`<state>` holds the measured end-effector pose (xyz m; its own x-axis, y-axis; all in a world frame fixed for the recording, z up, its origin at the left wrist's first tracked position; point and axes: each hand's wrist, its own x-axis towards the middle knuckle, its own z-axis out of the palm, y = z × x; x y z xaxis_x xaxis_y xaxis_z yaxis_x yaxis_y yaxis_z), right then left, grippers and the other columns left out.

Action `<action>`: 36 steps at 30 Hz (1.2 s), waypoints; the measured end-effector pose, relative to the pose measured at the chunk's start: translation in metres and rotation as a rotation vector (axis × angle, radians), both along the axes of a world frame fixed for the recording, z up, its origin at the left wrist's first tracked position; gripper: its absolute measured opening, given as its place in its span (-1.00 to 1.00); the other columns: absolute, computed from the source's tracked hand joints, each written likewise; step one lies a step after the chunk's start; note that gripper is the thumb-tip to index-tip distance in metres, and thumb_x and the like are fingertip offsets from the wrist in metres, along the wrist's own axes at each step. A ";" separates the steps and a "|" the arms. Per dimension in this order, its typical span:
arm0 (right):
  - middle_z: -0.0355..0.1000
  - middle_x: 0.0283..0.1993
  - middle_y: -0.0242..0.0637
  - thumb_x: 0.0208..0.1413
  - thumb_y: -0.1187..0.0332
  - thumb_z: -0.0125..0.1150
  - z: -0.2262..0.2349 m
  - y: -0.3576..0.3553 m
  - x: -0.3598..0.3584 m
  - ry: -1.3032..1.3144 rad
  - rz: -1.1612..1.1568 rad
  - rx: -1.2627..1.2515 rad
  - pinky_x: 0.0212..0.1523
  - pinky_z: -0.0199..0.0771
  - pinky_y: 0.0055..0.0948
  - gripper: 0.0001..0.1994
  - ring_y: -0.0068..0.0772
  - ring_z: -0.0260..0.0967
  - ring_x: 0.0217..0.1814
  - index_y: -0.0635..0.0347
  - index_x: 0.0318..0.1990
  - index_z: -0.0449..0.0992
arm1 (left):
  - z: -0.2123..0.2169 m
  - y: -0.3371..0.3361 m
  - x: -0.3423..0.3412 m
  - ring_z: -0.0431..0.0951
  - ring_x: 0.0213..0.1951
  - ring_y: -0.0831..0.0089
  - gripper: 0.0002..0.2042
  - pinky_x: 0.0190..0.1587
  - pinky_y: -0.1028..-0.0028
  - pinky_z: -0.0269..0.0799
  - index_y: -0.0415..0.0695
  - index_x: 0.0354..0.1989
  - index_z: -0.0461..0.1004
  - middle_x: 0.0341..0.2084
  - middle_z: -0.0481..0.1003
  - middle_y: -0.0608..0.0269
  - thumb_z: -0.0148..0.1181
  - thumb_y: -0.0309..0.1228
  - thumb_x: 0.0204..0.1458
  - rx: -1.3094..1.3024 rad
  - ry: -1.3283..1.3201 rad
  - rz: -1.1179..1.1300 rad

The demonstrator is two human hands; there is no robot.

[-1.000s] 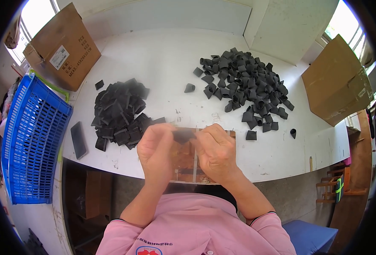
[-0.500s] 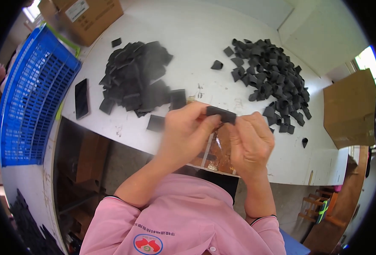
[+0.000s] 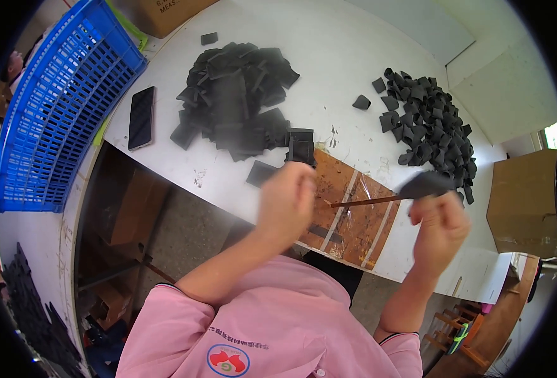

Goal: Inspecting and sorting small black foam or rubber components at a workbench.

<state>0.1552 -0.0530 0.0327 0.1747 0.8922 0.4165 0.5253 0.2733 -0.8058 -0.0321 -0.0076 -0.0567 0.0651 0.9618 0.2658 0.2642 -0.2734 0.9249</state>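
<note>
Right hand (image 3: 441, 222) grip clamped on dark curled foam piece (image 3: 424, 184), left hand (image 3: 288, 198) grip pinching thin stick (image 3: 363, 201)

Dark-screened phone (image 3: 141, 118) lies flat on the worktop (image 3: 354, 50) beside the blue crate (image 3: 51, 113). Brown cardboard boxes: one (image 3: 174, 9) at the far edge, another (image 3: 521, 201) right.

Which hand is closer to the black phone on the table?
Left. The left hand is raised nearer the phone, though well apart from it. The right hand, holding a black piece, is farther away, across the table.
</note>
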 end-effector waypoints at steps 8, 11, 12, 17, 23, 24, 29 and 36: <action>0.30 -0.62 -0.45 0.11 0.33 -0.03 -0.034 -0.022 -0.017 0.371 -0.162 -0.280 -0.62 0.08 -0.70 -0.76 -0.70 0.16 -0.64 0.28 -0.45 0.48 | -0.075 0.021 -0.066 0.40 -0.50 0.28 -0.89 -0.44 0.39 0.32 -0.24 -0.38 0.37 -0.37 0.34 0.12 0.07 -0.60 -0.12 0.051 0.654 0.267; 0.40 -0.52 -0.23 -0.08 0.37 0.19 -0.064 -0.030 -0.054 -0.003 0.146 -0.362 -0.52 0.33 -0.47 -0.84 -0.38 0.36 -0.54 0.31 -0.42 0.46 | -0.057 0.020 -0.069 0.34 -0.48 0.53 -0.88 -0.45 0.56 0.28 -0.27 -0.41 0.33 -0.38 0.32 0.23 0.05 -0.70 -0.14 -0.030 0.307 -0.002; 0.39 -0.52 -0.22 -0.10 0.35 0.21 -0.067 -0.028 -0.062 -0.022 0.143 -0.406 -0.52 0.33 -0.45 -0.82 -0.33 0.37 -0.51 0.30 -0.40 0.46 | -0.045 0.017 -0.065 0.34 -0.48 0.53 -0.88 -0.45 0.56 0.28 -0.27 -0.41 0.33 -0.38 0.32 0.23 0.05 -0.70 -0.14 -0.031 0.308 -0.028; 0.35 -0.51 -0.23 -0.15 0.31 0.26 -0.079 -0.011 -0.083 -0.110 -0.011 -0.296 -0.54 0.32 -0.40 -0.74 -0.26 0.35 -0.50 0.29 -0.34 0.45 | -0.004 0.001 -0.047 0.35 -0.37 0.60 -0.89 -0.35 0.64 0.29 -0.24 -0.40 0.35 -0.35 0.34 0.30 0.02 -0.69 -0.11 -0.171 -0.130 -0.332; 0.22 -0.59 -0.31 -0.30 0.42 0.28 -0.084 -0.012 -0.077 -0.303 -0.052 0.051 -0.63 0.23 -0.38 -0.80 -0.29 0.24 -0.60 0.24 -0.49 0.38 | 0.012 -0.024 -0.015 0.35 -0.44 0.67 -0.93 -0.43 0.67 0.31 -0.25 -0.40 0.35 -0.40 0.37 0.26 0.09 -0.55 -0.05 -0.327 -0.502 -0.058; 0.19 -0.60 -0.31 -0.33 0.45 0.25 -0.082 -0.012 -0.076 -0.379 -0.078 0.081 -0.63 0.22 -0.40 -0.82 -0.31 0.23 -0.60 0.22 -0.52 0.36 | 0.015 -0.028 -0.014 0.36 -0.50 0.67 -0.92 -0.48 0.67 0.31 -0.25 -0.41 0.36 -0.48 0.38 0.29 0.10 -0.52 -0.06 -0.437 -0.566 -0.068; 0.16 -0.61 -0.32 -0.40 0.48 0.20 -0.082 -0.019 -0.072 -0.535 -0.111 0.132 -0.63 0.21 -0.43 -0.82 -0.33 0.22 -0.58 0.20 -0.55 0.34 | 0.016 -0.032 -0.009 0.34 -0.66 0.69 -0.94 -0.64 0.71 0.26 -0.22 -0.48 0.38 -0.66 0.37 0.38 0.11 -0.51 -0.08 -0.604 -0.589 -0.123; 0.26 -0.53 -0.30 -0.14 0.39 0.18 -0.066 -0.025 -0.059 -0.277 -0.056 0.049 -0.58 0.27 -0.43 -0.85 -0.29 0.26 -0.50 0.27 -0.44 0.41 | 0.015 -0.030 -0.005 0.33 -0.63 0.74 -0.96 -0.61 0.75 0.26 -0.24 -0.45 0.39 -0.63 0.39 0.37 0.12 -0.57 -0.07 -0.595 -0.476 -0.150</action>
